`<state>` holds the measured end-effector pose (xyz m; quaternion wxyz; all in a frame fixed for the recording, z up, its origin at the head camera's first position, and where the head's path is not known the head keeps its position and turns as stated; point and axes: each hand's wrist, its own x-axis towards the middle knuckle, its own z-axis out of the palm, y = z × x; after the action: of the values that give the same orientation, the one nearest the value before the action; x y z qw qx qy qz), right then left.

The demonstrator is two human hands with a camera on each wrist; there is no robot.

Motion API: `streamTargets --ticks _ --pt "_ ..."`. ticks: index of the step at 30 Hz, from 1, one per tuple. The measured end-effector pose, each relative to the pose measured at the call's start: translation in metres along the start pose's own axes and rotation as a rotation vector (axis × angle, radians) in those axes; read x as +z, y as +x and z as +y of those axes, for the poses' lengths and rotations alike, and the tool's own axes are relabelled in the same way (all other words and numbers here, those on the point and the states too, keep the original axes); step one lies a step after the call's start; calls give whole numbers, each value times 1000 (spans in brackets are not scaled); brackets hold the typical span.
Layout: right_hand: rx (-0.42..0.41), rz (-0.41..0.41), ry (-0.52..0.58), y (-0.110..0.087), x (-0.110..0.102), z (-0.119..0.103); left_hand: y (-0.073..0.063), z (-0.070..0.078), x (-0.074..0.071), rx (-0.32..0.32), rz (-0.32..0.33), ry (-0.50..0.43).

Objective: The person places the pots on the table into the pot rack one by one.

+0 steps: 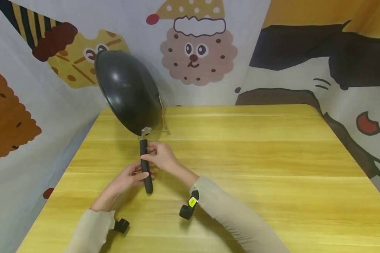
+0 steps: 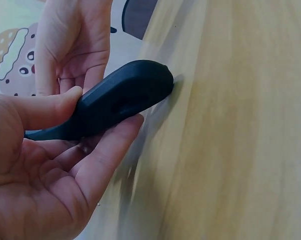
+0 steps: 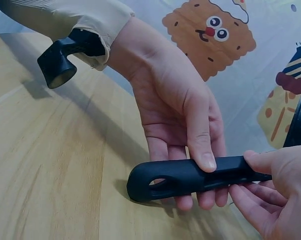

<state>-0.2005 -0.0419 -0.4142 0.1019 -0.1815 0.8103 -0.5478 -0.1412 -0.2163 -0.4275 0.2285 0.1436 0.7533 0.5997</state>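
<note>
A dark wok [image 1: 126, 88] stands tilted on its side at the table's far left, its rounded outside showing and its black handle [image 1: 148, 184] pointing toward me. My left hand [image 1: 128, 181] holds the handle's lower half, thumb on top and fingers beneath, as the right wrist view also shows. Nearer the wok's body, my right hand [image 1: 163, 156] pinches the handle between thumb and fingers. In the right wrist view the handle's end [image 3: 140, 182] has a hanging hole. Most of the wok's inside is hidden.
Thin metal wire [image 1: 164, 117] shows at the wok's right side; what it belongs to is unclear. The wooden table [image 1: 256, 158] extends to the right. A cartoon-printed cloth [image 1: 206, 95] hangs behind it. Each wrist wears a black camera mount [image 1: 186, 212].
</note>
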Motion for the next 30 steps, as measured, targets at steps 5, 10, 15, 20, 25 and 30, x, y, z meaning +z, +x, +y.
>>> streamTargets --ticks 5,10,15,20,25,30 --pt "26 3 7 0 0 -1 1 1 0 18 4 20" --pt "40 3 17 -1 -2 0 0 -1 0 -28 98 56" --pt "36 7 28 -2 -2 0 -2 0 0 -60 192 91" --pt "32 2 39 -5 -2 0 -7 2 0 -42 226 78" --pt "25 -1 52 -6 -5 4 -9 3 -3 -19 259 69" --pt "14 4 46 -8 -12 6 -8 5 -5 0 288 69"
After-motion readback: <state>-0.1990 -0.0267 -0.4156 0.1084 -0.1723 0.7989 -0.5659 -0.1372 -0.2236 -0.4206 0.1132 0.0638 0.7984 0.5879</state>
